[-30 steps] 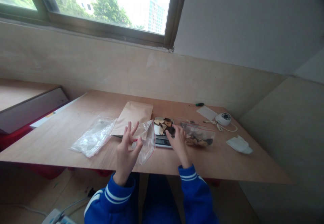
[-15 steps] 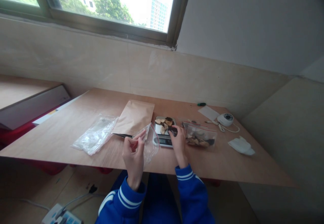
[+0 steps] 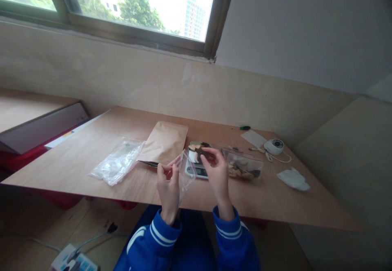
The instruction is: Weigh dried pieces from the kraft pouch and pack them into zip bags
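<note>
Two hands work over our table (image 3: 92, 169): our left hand (image 3: 168, 183) pinches one small clear bag (image 3: 186, 173) by its mouth, and our right hand (image 3: 218, 173) pinches a dark dried piece (image 3: 201, 151) just beside it, above one scale (image 3: 197, 163). One filled zip bag (image 3: 243, 167) lies right of our right hand; one paper pouch (image 3: 163, 142) and a pile of empty bags (image 3: 118, 163) lie left of our left hand. Bare tabletop runs along the near edge.

A: What does the left hand (image 3: 168, 181) hold?
B: A clear zip bag (image 3: 186, 172), pinched at its mouth.
A: And the right hand (image 3: 217, 169)?
B: A dark piece (image 3: 201, 151), above the scale (image 3: 196, 165) on the desk (image 3: 92, 189).
</note>
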A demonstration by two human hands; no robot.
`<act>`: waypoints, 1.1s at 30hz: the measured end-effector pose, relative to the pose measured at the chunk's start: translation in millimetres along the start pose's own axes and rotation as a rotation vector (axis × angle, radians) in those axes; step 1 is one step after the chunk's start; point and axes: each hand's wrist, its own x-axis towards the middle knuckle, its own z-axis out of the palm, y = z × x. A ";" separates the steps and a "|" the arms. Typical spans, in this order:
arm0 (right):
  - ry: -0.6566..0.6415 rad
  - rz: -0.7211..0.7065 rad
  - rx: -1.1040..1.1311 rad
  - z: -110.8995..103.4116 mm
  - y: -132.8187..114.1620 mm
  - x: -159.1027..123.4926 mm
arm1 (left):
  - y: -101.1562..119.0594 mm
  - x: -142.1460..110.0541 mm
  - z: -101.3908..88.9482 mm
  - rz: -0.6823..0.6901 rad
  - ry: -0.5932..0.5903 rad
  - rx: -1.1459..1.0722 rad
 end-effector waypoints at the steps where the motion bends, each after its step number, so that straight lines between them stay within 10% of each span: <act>1: -0.075 0.016 0.043 3.1 -8.5 -3.4 | -0.2 0.0 1.5 0.001 -0.001 -0.011; 8: -0.348 -0.068 -0.018 10.5 -36.0 -18.5 | 4.9 -4.5 1.8 -0.004 0.034 -0.058; 14: -0.202 -0.145 -0.219 9.8 16.4 13.4 | 8.6 -5.4 -2.9 -0.016 0.072 -0.113; 20: -0.343 -0.222 -0.854 31.5 69.9 36.1 | 9.9 -8.2 -7.6 0.001 0.084 -0.203; 33: -0.308 -0.219 -0.906 38.4 73.9 42.9 | 16.1 -8.2 -17.0 -0.030 0.072 -0.235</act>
